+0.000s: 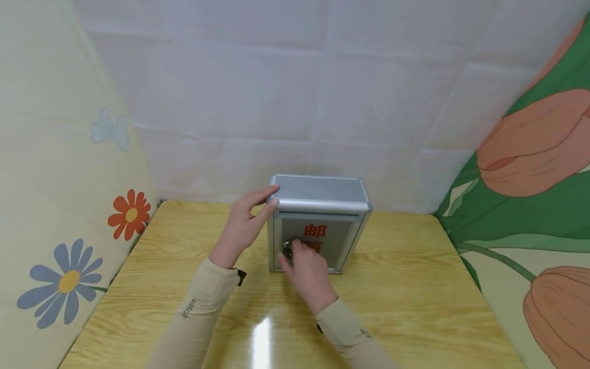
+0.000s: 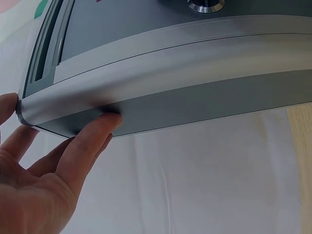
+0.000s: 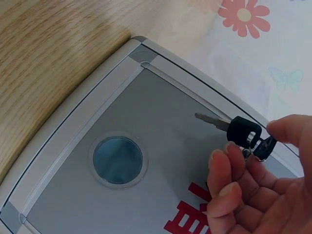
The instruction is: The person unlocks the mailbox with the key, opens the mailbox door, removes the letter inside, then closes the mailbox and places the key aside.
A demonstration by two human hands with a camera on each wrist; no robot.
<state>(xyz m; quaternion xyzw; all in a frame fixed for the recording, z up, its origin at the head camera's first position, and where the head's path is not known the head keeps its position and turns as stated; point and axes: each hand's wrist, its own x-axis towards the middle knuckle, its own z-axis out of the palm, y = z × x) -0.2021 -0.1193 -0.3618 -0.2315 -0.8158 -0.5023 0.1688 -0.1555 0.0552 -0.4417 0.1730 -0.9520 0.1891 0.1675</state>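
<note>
A grey metal mailbox (image 1: 318, 190) with silver edges and red characters on its front stands upright on the wooden table (image 1: 405, 287). At its upper left corner, my left hand (image 1: 244, 220) holds the box, its fingers (image 2: 97, 136) bent against the side and edge. Low on the front, my right hand (image 1: 311, 271) is at the lock on the left edge. In the right wrist view it pinches a small bunch of black-headed keys (image 3: 243, 131); one blade sticks out free. The lock's chrome rim (image 2: 205, 6) shows in the left wrist view.
A round window (image 3: 118, 161) sits in the mailbox front. Behind the table hangs a creased white cloth (image 1: 286, 92). Flower-printed panels (image 1: 69, 154) enclose the left and right sides, and light glares off the tabletop near the front.
</note>
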